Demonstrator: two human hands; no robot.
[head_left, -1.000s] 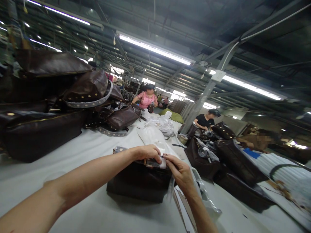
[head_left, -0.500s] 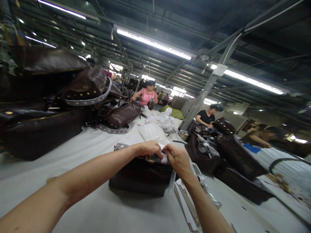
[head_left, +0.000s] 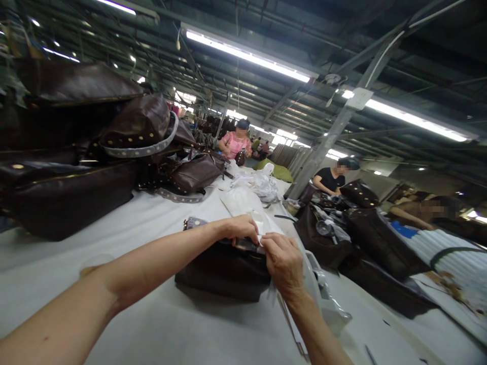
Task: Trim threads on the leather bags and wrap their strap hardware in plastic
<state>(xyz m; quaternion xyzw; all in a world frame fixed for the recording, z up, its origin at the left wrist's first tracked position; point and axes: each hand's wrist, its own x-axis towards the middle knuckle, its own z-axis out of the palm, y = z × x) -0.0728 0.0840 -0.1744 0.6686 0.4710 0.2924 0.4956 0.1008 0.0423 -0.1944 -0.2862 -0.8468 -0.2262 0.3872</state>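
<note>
A dark brown leather bag (head_left: 224,274) stands on the white-covered table in front of me. At its top right, both my hands meet over a small white strip (head_left: 260,240), perhaps paper or plastic wrap. My left hand (head_left: 242,227) reaches across the bag with its fingers closed on the strip. Close beside it, my right hand (head_left: 284,261) pinches the strip between thumb and fingers. A studded strap wrapped in clear plastic (head_left: 196,222) lies along the bag's upper left. My fingers partly hide the strip and the bag's top edge.
Brown bags (head_left: 68,197) are piled at the left, more bags (head_left: 384,243) at the right. Crumpled clear plastic (head_left: 258,182) lies beyond my hands. A white plastic tape dispenser-like object (head_left: 329,299) sits right of my forearm. Two co-workers (head_left: 238,142) (head_left: 333,175) are farther back.
The view has shifted slightly. My right hand has turned a little and closed in on the white strip, which now shows less. Both hands stay at the bag's top.
</note>
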